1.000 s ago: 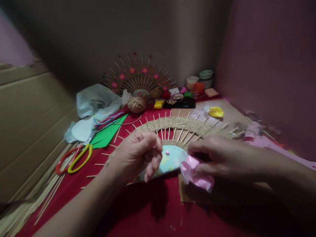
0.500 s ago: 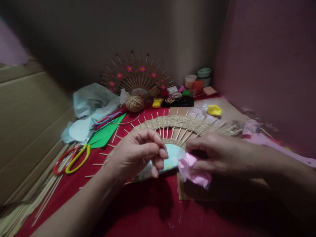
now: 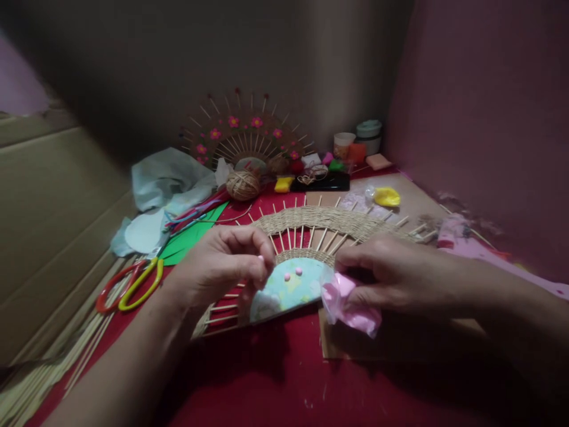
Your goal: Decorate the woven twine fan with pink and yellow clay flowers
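Observation:
My left hand (image 3: 226,261) is closed in a pinch on a small pink ball (image 3: 261,259), held above the left part of a woven fan (image 3: 320,219). Two more pink balls (image 3: 293,274) rest on the fan's light blue half-round base (image 3: 284,290). My right hand (image 3: 377,276) grips a clear bag of pink clay (image 3: 353,308) beside the right end of that base. Thin sticks radiate from the base through the woven band; my left hand and forearm hide some of them.
Scissors (image 3: 142,284), a green sheet (image 3: 186,240) and thin sticks (image 3: 75,356) lie left. Behind are a twine ball (image 3: 243,185), a black phone-like object (image 3: 326,182) and a flowered fan (image 3: 249,133). Yellow clay (image 3: 386,197) sits back right; a cardboard box wall (image 3: 57,225) stands left.
My left hand has moved left, uncovering the blue base and the two pink balls on it. A pink ball now shows between its fingertips. My right hand has stayed nearly still with the bag.

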Demonstrator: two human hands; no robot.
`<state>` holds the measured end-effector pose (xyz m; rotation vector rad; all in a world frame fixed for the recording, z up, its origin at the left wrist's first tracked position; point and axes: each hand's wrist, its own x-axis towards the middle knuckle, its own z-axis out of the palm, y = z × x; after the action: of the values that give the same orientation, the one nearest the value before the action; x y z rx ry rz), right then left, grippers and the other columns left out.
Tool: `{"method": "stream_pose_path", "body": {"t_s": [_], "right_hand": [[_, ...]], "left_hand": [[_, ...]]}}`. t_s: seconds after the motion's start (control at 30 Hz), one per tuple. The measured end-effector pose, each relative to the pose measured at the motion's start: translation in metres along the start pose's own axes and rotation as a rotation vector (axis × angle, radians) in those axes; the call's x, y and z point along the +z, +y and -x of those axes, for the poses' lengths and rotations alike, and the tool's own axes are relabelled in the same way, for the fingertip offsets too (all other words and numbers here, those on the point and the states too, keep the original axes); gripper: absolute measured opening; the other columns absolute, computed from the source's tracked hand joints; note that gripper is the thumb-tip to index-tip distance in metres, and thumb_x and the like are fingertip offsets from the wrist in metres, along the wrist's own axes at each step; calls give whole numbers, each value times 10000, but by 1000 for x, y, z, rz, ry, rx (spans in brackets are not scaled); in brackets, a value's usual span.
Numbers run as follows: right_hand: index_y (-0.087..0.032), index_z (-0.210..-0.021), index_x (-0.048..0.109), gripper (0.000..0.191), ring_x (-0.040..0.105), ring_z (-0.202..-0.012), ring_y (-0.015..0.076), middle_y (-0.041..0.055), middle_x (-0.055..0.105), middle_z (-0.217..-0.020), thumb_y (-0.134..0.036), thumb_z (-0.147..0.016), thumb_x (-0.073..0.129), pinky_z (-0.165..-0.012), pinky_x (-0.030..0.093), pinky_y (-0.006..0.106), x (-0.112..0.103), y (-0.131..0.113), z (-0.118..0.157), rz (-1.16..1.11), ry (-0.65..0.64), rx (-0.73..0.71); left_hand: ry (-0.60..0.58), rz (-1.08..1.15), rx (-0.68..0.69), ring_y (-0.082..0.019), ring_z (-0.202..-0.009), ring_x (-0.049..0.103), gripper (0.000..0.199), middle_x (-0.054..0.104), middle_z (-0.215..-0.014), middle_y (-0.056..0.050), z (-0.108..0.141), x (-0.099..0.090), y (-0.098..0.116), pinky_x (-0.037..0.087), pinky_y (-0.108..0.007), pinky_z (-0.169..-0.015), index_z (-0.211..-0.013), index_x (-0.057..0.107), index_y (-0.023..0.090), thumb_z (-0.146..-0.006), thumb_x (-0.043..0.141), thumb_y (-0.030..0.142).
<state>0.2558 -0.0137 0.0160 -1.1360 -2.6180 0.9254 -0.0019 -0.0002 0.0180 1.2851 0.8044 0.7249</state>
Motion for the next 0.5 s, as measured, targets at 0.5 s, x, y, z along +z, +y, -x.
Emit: {"method": "stream_pose_path", "body": {"t_s": [0.5], "right_hand": [[-178, -742, 578, 117, 466, -580, 106, -21, 561, -660, -269, -812, 554, -499, 285, 234, 1, 2, -3, 10, -2, 9]], "left_hand": [[-82, -175, -149, -81, -376, 536, 169, 625, -522, -24, 6, -1, 2, 418, -141, -354, -748, 645, 127, -814, 629, 282]]}}
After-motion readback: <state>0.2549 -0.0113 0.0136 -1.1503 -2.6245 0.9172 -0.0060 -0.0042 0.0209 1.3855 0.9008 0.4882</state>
